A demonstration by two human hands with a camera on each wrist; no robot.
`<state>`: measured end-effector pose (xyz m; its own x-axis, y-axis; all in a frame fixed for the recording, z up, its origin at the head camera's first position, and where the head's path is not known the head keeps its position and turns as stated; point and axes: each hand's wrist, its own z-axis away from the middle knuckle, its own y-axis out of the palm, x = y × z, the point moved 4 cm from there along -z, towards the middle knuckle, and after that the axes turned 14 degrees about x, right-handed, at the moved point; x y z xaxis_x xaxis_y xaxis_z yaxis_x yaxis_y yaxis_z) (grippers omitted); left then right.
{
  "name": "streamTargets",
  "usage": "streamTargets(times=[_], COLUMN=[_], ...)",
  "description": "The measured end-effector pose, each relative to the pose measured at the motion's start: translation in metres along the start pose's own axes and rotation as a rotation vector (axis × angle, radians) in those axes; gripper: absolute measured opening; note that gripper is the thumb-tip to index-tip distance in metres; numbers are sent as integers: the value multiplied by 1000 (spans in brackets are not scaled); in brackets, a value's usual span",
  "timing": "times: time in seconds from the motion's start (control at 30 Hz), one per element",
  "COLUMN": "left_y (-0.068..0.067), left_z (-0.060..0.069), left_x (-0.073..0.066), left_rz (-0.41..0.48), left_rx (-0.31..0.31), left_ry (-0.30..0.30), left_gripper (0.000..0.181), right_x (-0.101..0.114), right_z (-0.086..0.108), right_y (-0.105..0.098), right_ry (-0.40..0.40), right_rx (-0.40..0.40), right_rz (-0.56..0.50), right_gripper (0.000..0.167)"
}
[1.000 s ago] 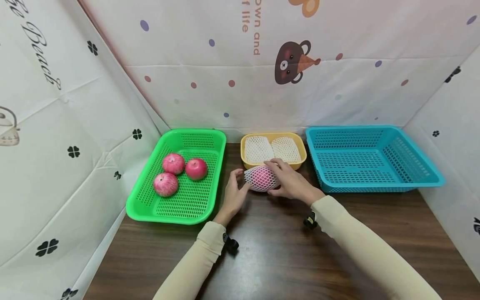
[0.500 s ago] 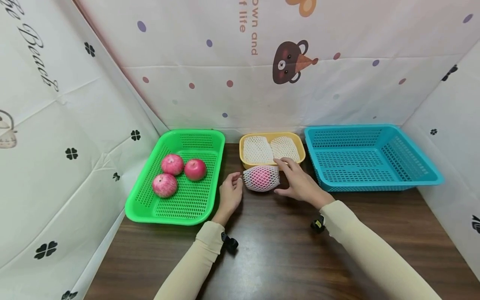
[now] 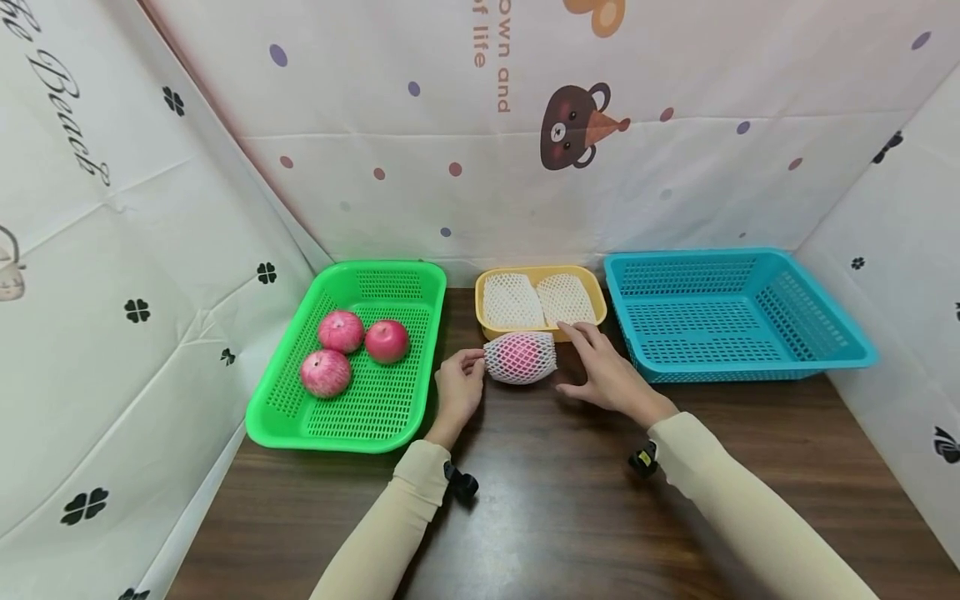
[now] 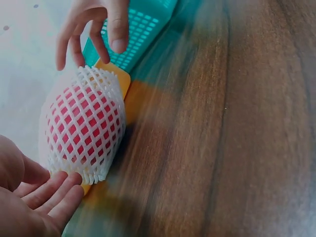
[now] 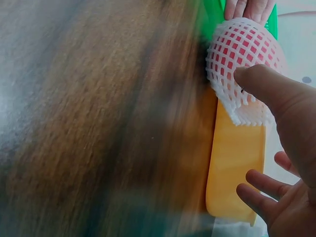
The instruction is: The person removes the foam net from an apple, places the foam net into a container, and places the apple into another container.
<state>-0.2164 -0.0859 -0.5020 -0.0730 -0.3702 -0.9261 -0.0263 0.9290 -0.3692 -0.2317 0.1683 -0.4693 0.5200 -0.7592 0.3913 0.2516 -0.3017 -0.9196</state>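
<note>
In the head view a red apple [image 3: 517, 356] lies on its side inside a white foam fruit net [image 3: 550, 354], on the table in front of the small yellow basket. My left hand [image 3: 460, 385] pinches the net's left end between thumb and fingertips; the left wrist view shows the fingers [image 4: 54, 195] at that edge. To the right of the netted apple my right hand [image 3: 615, 379] is apart from it, thumb and fingers spread. Inside the green basket [image 3: 367, 400] sit three bare apples [image 3: 387, 341].
The yellow basket [image 3: 540, 332] at the back holds flat white foam nets [image 3: 513, 300]. At the back right stands a blue basket [image 3: 731, 367]. Printed white cloth [image 3: 360, 108] hangs behind and along the sides of the brown table [image 3: 570, 500].
My right hand has let go of the netted apple and drawn back to the right. My left hand moved slightly away, then came back to the net's left end.
</note>
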Motion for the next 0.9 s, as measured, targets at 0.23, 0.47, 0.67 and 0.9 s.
streamTargets(times=[0.23, 0.47, 0.67, 0.9], left_y=[0, 3, 7, 14], left_z=[-4, -7, -8, -11], left_x=[4, 6, 4, 0], left_rz=[50, 95, 140, 185], left_rx=[12, 57, 99, 175], left_ry=[-38, -34, -34, -1], left_gripper=[11, 13, 18, 31], right_x=[-4, -4, -5, -7], right_z=[4, 7, 8, 9], right_y=[2, 1, 2, 3], right_ry=[42, 52, 40, 43], right_rx=[12, 30, 21, 20], right_rz=[-9, -12, -5, -14], right_gripper=[105, 106, 106, 106])
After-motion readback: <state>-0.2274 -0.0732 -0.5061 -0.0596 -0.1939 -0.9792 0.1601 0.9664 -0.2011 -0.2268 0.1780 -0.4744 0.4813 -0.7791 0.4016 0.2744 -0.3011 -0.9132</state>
